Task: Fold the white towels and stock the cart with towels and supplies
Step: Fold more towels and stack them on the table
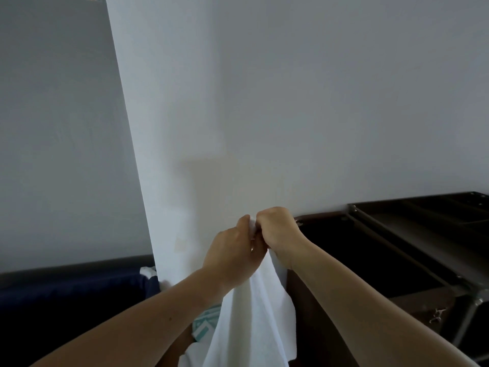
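The white towel (251, 313) hangs before the wall (317, 102) from both hands, left hand (232, 255) touching right hand (277, 231), fingers (267, 217) clamped on its top edge, so the fold likely wants corners matched evenly and the cloth hanging straight.

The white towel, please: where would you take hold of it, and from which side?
By its bunched top edge, pinched from either side, as the left hand and right hand do now. The white towel hangs limp below that point, so a high grip probably lets it drape flat; its lower end runs out of view.
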A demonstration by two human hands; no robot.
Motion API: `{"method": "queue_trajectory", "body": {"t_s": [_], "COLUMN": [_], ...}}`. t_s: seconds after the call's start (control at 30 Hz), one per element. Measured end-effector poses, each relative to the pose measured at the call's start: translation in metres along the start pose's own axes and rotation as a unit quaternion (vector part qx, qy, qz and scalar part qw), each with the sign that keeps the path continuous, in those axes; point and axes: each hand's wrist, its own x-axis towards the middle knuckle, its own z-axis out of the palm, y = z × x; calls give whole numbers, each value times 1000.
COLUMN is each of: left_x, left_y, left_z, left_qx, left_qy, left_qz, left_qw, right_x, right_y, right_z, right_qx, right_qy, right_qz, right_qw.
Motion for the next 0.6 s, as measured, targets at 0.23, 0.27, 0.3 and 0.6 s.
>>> {"method": "queue_trajectory", "body": {"t_s": [0.23, 0.27, 0.3, 0.6], "left_x": [14, 19, 24, 89], "left_y": [-23, -27, -31, -18], "left_z": [-17, -20, -23, -83], "left_qx": [-43, -75, -121, -529], "left_qy": [24, 28, 36, 76], "left_qz": [2, -10, -26, -65], "left_qw": [999, 997, 992, 842], "right_x": [-5, -2, 1, -3], "right_y": [-3, -1, 3, 32], "right_z": [-26, -32, -39, -42], "right_qx": [-17, -15, -16, -89], "right_qy": [-83, -95, -93, -162], "right_qz": [-65, -90, -114, -206], "right_qw": [994, 991, 989, 961]}}
